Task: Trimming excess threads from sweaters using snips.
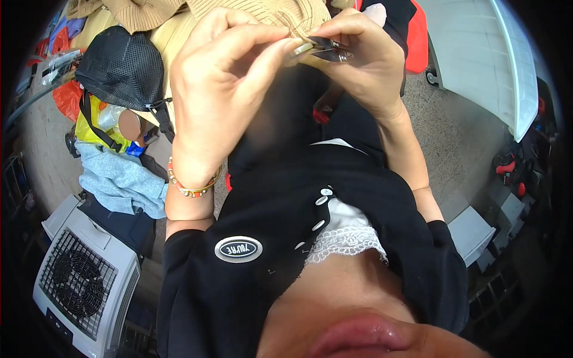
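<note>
Wearer's lower face (pixel 364 334) nearest the lens, then a black top (pixel 250 209) with an oval badge at the chest. Both hands raised beyond it, close together. Left hand (pixel 230 77) narrow — thumb and forefinger pinched on strands of the beige knit (pixel 304 12); bracelets (pixel 194 190) at that wrist. Right hand (pixel 361 62) closed round a small dark tool (pixel 325 46) with shiny metal parts, its tip just beside the left fingertips; exact contact too small to tell. Knit lies along the far edge of a pale yellow surface (pixel 170 42), unclear whether cloth or board. Black mesh bag (pixel 122 62) at that surface's left edge, strap hanging toward the left wrist. Farther left and lower: yellow bag (pixel 89 122), then a crumpled light-blue garment (pixel 122 179). Lower left — white cooler unit (pixel 89 280), black grille up. Upper right, a pale wheeled bin (pixel 477 53) on grey floor (pixel 433 113).
</note>
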A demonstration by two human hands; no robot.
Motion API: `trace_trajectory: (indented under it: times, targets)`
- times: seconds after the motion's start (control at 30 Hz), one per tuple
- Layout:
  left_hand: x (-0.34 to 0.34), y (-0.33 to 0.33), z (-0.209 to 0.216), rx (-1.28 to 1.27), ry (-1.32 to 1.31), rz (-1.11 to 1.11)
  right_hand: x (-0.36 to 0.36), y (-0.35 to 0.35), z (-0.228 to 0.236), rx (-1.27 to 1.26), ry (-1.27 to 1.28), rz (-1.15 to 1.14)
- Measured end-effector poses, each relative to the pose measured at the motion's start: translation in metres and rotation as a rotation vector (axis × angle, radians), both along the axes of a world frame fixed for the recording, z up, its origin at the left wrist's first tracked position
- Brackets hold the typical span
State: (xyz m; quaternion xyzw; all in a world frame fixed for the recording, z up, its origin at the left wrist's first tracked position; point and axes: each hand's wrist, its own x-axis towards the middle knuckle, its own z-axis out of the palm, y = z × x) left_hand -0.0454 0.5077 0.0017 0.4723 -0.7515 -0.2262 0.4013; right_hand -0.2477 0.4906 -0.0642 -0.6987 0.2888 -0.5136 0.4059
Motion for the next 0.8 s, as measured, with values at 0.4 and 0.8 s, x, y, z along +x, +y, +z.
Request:
trace_trajectory:
  times: [0.4,0.8]
  targets:
    - [-0.004,-0.004,-0.021,-0.441,-0.009,0.006,-0.009,0.004,0.070,0.363,0.055,-0.053]
    - [0.001,0.005,-0.038,-0.511,0.077,-0.031,0.001,0.002,0.123,0.144,0.634,-0.148]
